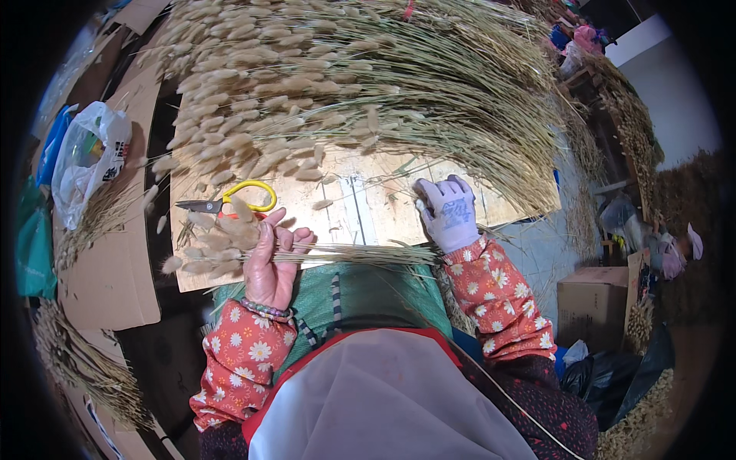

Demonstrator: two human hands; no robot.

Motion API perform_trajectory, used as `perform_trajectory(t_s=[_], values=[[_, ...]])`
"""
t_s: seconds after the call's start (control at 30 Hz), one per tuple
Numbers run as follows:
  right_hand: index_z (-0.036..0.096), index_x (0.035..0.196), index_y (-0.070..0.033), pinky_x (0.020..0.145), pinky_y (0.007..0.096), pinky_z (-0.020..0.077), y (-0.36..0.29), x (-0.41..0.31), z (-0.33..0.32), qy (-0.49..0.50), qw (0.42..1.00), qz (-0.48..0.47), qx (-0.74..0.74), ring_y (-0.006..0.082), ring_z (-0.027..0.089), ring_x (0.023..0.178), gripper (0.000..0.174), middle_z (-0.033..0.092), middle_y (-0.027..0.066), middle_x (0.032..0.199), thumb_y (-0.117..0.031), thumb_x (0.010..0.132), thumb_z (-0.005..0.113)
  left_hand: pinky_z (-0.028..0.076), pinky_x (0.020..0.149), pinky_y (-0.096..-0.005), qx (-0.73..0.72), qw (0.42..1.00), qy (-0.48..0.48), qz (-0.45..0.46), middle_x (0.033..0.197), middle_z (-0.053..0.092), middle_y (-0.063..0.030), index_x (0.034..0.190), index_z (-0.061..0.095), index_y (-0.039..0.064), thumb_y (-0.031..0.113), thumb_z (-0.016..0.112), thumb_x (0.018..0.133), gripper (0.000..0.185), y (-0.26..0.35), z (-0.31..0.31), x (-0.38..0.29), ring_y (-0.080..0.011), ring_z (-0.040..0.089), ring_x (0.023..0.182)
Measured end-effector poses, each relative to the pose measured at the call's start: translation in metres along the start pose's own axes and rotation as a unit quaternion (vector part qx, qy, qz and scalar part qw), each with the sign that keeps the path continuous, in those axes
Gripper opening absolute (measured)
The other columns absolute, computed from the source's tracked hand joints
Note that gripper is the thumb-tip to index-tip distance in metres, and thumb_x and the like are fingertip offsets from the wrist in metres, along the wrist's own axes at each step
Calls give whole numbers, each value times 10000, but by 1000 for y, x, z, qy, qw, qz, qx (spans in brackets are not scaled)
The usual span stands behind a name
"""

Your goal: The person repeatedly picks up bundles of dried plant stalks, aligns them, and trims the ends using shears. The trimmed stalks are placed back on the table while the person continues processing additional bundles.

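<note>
My bare left hand (pixel 271 261), palm up, holds a small bunch of dried bunny-tail grass (pixel 351 253). Its fluffy heads (pixel 221 244) point left, and its stems run right across my lap. A pale knit work glove covers my right hand (pixel 450 210), which is above the wooden board (pixel 374 215) with its fingers bent down. Whether anything is between those fingertips is hidden. Scissors (pixel 230 198) with yellow and red handles lie on the board just beyond my left hand. A large pile of the same dried grass (pixel 356 86) covers the board's far part.
Cardboard (pixel 109 276) lies at left, with a white plastic bag (pixel 89 161) on it. Another bundle of dried stems (pixel 92 368) is at lower left. A green woven sack (pixel 374 287) covers my lap. To the right stand a cardboard box (pixel 592 299) and black bags (pixel 604 374).
</note>
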State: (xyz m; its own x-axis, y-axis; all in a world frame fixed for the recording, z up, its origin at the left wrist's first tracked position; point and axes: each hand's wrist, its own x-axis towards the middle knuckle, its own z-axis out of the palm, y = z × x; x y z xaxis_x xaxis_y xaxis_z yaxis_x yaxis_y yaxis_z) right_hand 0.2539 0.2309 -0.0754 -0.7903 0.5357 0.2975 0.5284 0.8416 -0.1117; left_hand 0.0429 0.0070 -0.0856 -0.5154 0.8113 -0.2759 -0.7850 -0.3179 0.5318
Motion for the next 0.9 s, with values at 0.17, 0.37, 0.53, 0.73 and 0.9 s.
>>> perform_trajectory(t_s=[0.17,0.37,0.53,0.73,0.9], values=[[618,1027,-122,818,424,449,6,-4,4,49,998,33,35,304,577,850,289,587,108,872,-61,745,632,472,942,-464,-18,1000,-16,4,792,514,-52,1238,443,-20,300,512,967,425,1,-1,-1,-278,599,941],[641,1023,-88,677,354,495,8,-6,-24,65,967,98,227,313,617,787,219,602,133,894,-44,811,614,473,930,-463,-21,1000,-18,0,787,512,-55,1240,446,-21,291,500,973,414,1,-1,-1,-278,600,936],[642,1016,-64,673,355,503,-21,-4,-48,56,970,42,232,300,628,778,216,613,133,897,-61,800,628,449,953,-458,-11,999,-29,-10,777,502,-47,1260,431,-3,288,485,978,409,2,2,-2,-259,583,934],[605,1007,-157,655,392,504,-70,11,-35,10,978,-83,191,286,609,730,284,603,82,881,-77,739,655,420,984,-440,6,997,-80,-2,847,498,-57,1334,406,29,151,565,923,458,6,5,-4,-257,556,986],[617,1013,-116,706,386,489,-95,16,-19,-48,972,-158,167,280,600,801,253,600,94,913,-99,761,636,454,949,-453,32,998,-56,-1,892,561,-77,1224,458,11,157,611,902,385,8,4,-8,-269,586,1000]])
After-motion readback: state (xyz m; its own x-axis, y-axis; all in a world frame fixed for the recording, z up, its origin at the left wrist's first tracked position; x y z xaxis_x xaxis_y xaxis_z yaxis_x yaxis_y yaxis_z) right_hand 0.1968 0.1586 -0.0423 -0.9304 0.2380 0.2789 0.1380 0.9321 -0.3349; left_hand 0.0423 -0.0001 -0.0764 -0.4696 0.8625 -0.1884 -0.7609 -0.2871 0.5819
